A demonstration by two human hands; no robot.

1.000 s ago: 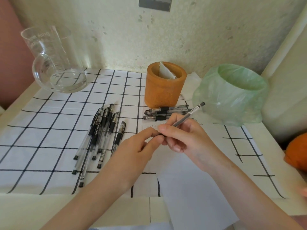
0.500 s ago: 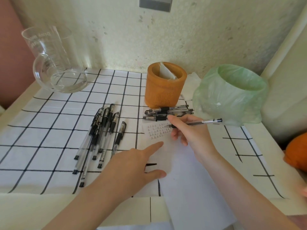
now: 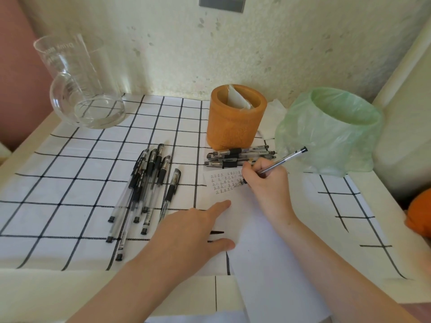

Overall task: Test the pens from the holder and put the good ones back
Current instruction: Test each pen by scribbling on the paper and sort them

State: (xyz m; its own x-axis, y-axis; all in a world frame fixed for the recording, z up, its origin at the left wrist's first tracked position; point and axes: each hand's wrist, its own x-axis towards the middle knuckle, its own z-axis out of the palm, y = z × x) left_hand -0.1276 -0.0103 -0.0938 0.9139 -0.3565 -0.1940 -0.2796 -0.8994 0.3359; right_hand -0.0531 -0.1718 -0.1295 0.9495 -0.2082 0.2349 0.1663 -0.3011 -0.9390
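Note:
My right hand grips a clear black-ink pen, its tip resting on a white sheet of paper beside rows of small test marks. My left hand lies flat, fingers spread, pressing the sheet's left edge, with a small black pen cap beside its fingers. The orange pen holder stands behind, with only a folded paper inside. Several pens lie in a loose bunch to the left. A smaller pile of pens lies right in front of the holder.
A glass pitcher stands at the back left on the checked cloth. A bin lined with a green bag sits right of the holder. An orange object shows at the right edge. The wall runs close behind.
My hands were together at the pen's tip, then separated. The left hand dropped flat onto the paper; the right hand moved forward and lowered the pen's tip to the marks.

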